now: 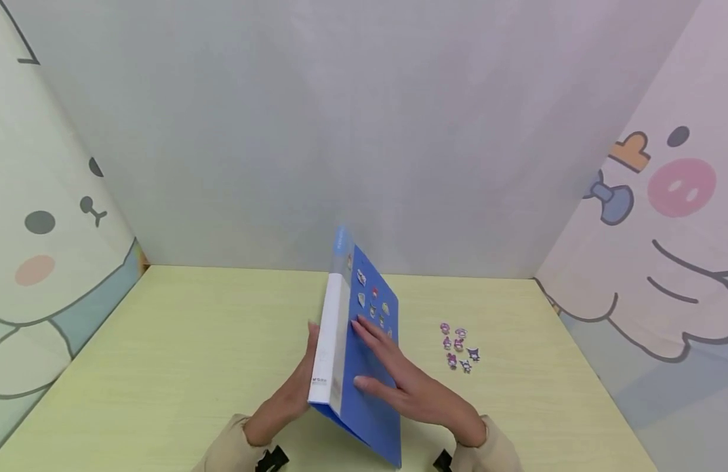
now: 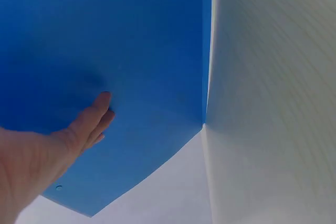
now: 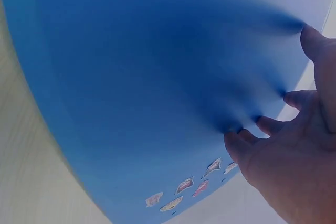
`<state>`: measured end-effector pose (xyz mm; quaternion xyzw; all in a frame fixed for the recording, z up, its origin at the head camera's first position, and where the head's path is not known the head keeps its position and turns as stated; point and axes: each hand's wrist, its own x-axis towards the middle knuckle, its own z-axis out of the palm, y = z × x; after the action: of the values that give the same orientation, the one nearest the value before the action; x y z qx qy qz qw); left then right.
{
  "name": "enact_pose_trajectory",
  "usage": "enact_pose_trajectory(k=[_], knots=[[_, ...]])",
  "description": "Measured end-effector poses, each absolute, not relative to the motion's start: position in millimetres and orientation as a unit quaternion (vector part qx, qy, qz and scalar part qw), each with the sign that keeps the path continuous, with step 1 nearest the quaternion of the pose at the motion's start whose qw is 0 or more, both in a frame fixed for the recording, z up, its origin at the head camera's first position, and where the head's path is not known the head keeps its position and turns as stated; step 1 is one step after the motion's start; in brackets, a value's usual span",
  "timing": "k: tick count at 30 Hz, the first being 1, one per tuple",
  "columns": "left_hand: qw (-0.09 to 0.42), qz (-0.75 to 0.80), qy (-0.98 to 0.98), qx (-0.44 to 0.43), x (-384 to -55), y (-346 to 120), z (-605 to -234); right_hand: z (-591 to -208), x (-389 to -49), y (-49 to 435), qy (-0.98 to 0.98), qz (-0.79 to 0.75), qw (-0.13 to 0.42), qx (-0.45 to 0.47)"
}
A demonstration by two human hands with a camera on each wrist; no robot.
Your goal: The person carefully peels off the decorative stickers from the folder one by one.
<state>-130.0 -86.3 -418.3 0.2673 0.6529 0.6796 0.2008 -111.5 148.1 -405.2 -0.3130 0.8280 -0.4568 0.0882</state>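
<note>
Hiding left hand (image 1: 292, 389) partly: blue folder (image 1: 359, 357)

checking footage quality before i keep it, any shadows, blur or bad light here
Head: soft, fairly even light, the folder clear; left wrist: a faint shadow on the blue cover by the left hand; right wrist: dark shadows fan from the right hand, the stickers look soft and the cover's edge bows, perhaps lens distortion.

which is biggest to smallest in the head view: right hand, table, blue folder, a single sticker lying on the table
1. Table
2. Blue folder, seen edge-on
3. Right hand
4. Single sticker, clearly the smallest
</note>
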Motion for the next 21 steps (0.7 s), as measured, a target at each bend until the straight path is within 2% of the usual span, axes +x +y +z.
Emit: enact_pose_trajectory(k=[5, 13, 21], knots=[[0.217, 0.723, 0.616, 0.226, -134, -87, -405, -412, -113, 149, 0.84, -0.44, 0.09, -0.304], [0.153, 0.709, 0.664, 0.178, -144, -92, -396, -419, -114, 146, 0.851, -0.414, 0.119, -0.299], [0.152, 0.655, 0.726, 0.144, -150, -97, -397, -426, -115, 142, 0.858, -0.396, 0.139, -0.296]])
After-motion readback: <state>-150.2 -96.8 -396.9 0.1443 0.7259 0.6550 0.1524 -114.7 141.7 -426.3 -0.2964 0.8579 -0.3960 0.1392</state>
